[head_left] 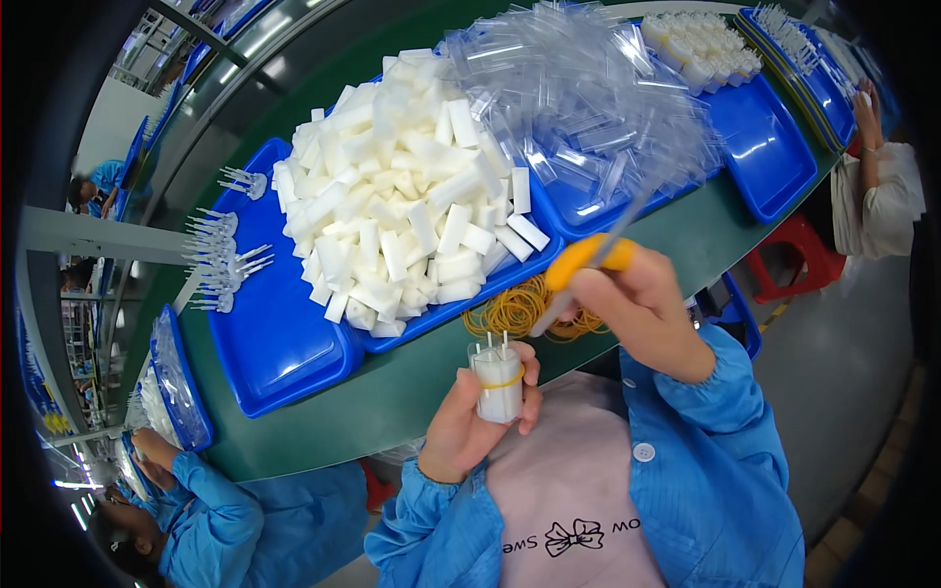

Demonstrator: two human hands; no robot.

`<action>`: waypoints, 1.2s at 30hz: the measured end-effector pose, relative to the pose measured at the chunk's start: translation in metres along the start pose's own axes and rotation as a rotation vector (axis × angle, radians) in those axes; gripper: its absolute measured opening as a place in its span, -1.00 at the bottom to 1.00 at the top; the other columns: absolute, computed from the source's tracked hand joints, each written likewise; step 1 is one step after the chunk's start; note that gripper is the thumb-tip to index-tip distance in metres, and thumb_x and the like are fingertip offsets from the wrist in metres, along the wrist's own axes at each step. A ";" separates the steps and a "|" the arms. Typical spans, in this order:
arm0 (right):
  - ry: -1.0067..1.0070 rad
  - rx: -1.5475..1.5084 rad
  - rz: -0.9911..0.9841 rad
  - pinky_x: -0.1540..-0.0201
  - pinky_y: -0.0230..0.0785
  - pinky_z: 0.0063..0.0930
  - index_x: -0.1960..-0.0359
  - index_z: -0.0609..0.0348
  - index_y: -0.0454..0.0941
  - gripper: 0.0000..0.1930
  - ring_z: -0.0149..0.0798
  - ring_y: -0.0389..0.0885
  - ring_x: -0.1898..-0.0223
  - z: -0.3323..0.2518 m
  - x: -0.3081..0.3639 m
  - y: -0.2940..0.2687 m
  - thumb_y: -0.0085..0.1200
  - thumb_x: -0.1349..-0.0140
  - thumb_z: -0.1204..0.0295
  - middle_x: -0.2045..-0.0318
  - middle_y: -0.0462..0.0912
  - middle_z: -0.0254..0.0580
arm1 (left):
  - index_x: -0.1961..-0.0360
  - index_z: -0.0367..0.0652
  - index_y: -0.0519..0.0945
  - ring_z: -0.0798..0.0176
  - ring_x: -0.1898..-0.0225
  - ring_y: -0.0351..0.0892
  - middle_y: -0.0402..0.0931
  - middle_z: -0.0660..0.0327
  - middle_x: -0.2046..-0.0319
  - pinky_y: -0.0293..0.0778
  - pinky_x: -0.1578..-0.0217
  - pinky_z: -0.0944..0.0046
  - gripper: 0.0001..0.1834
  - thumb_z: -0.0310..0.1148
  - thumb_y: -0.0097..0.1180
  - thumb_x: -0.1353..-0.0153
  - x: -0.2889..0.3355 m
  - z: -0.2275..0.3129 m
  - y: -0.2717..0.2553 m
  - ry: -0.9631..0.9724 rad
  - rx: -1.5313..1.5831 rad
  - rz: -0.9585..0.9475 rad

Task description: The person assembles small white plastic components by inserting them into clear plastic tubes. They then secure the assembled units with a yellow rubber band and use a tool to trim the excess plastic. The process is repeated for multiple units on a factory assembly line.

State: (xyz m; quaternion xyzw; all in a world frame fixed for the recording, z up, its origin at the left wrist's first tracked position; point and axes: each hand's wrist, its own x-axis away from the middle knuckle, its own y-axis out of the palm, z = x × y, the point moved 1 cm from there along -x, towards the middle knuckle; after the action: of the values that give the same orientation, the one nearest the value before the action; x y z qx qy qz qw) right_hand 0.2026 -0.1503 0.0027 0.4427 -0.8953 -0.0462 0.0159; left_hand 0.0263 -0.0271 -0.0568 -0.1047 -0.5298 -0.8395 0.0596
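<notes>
Upright in my left hand (466, 421) is a small banded bundle (500, 387). It has a white body, a clear sleeve edge, a yellow rubber band around it and several thin white stems at the top. My fingers and thumb wrap its sides. Just above and to the right, my right hand (632, 304) grips a long, thin grey tool (610, 240), slightly blurred, perhaps tweezers. Yellow-orange covering (578, 260) shows at the fingers that hold it. The tool's lower end points down near the bundle, apart from it. A pile of yellow rubber bands (510, 312) lies behind.
White foam blocks (392, 196) heap over a blue tray (294, 367) on the green table (284, 446). Clear plastic sleeves (588, 108) fill another tray. White stemmed parts (221, 260) sit at left; finished-looking bundles (701, 49) at far right. Co-workers sit on both sides; a red stool (794, 257) stands right.
</notes>
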 end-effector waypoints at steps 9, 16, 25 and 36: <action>0.185 -0.232 -0.208 0.35 0.37 -0.65 0.21 0.24 0.49 -0.81 -0.55 0.49 0.42 0.012 -0.008 0.024 -0.11 -0.37 0.38 0.39 0.53 -0.33 | -0.14 -0.31 0.32 0.25 0.30 0.40 0.37 0.17 0.17 0.36 0.40 0.31 -0.21 0.21 0.00 -0.20 0.003 -0.004 0.008 0.012 -0.078 0.047; -0.263 0.387 -0.122 0.32 0.40 -0.50 0.30 0.29 0.53 -0.90 -0.28 0.56 0.39 -0.004 0.001 0.018 0.03 -0.22 0.50 0.38 0.57 -0.17 | -0.17 -0.34 0.29 0.26 0.31 0.40 0.38 0.18 0.19 0.36 0.33 0.30 -0.19 0.25 -0.15 -0.25 0.001 -0.008 0.002 -0.052 0.007 0.072; -0.265 1.303 0.346 0.22 0.42 -0.28 0.25 0.31 0.57 -0.76 0.00 0.54 0.29 0.002 0.032 -0.093 0.11 0.02 0.66 0.25 0.54 -0.06 | -0.33 -0.27 0.06 0.12 0.15 0.47 0.41 0.08 0.10 0.42 0.13 0.19 -0.14 0.16 -0.04 -0.24 -0.007 0.002 -0.004 0.005 -0.110 -0.001; -0.239 0.657 -0.186 -0.14 0.23 -0.20 -0.17 0.26 0.38 -0.20 0.02 0.39 -0.09 -0.006 0.033 -0.029 0.40 0.13 0.17 -0.06 0.41 0.00 | -0.30 -0.24 0.08 -0.05 -0.14 0.38 0.37 -0.06 -0.07 0.28 -0.18 0.02 -0.30 -0.09 0.01 -0.29 -0.011 0.007 0.010 -0.130 0.019 -0.021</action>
State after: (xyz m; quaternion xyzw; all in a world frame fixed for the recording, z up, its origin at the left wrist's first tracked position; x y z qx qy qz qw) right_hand 0.2061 -0.1944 0.0053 0.4954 -0.8137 0.1913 -0.2363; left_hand 0.0400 -0.0256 -0.0481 -0.1529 -0.5418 -0.8263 0.0173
